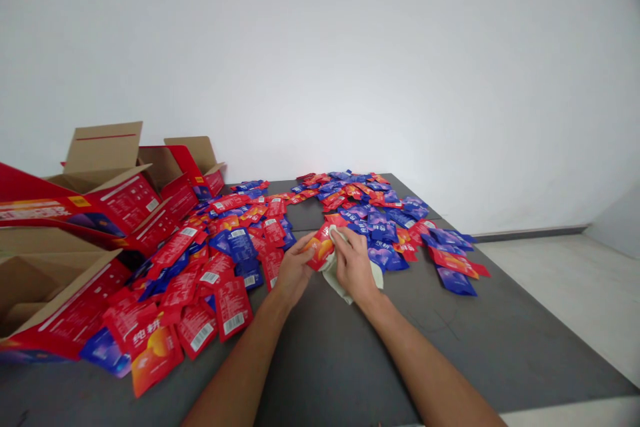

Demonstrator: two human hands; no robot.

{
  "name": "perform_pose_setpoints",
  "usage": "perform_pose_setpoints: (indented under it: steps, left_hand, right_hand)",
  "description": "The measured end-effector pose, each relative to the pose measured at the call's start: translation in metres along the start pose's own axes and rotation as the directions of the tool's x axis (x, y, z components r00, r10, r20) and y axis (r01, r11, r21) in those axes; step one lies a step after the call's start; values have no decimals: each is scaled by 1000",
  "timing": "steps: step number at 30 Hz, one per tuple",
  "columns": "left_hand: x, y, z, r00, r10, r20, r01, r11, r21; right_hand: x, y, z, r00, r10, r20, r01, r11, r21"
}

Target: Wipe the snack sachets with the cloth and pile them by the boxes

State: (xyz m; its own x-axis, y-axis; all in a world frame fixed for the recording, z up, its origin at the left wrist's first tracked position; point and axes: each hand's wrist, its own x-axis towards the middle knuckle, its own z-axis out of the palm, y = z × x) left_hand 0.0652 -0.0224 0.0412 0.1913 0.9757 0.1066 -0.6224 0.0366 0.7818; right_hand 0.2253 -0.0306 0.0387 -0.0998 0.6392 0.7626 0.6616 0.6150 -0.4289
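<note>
A red and orange packet (320, 248) is pinched at its left edge by my left hand (293, 271), whose fingers are closed. My right hand (354, 265) is closed on a pale cloth (340, 285) and presses part of it against the packet's right side. The rest of the cloth hangs below and to the right of my right hand. Both hands are over the middle of the dark table. Loose red packets (233, 307) and blue packets (242, 245) lie to the left of my hands, some with barcodes facing up.
Open red cardboard boxes (75, 300) stand along the left side, flaps up. A mixed pile of red and blue packets (345, 188) spreads across the back, and several more blue packets (456, 281) lie at the right. Behind the dark table (330, 373) is a white wall (350, 67).
</note>
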Motion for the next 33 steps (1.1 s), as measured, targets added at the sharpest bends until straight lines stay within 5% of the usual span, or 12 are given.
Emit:
perform_pose_setpoints:
  steps: [8,12,23,28,33]
  left_hand:
    - [2,3,-4,993,45,-107,-46,999,-9]
    - [4,5,-7,980,46,-191,-54,998,-36]
    - [3,-10,5,997,-34,-74,43,992,117]
    - [1,1,10,999,26,-38,-25,1000,7]
    - [-2,8,5,997,-72,38,71,997,26]
  right_hand:
    - [4,0,-2,980,154,-124,-146,987,66]
    - [1,-11,-1,993,109,-47,-101,984,149]
    - [-6,-18,11,999,-14,41,5,979,202]
    - [-6,-27,11,981,-93,170,67,986,156]
    - [-4,-26,8,971,-98,216,75,991,112]
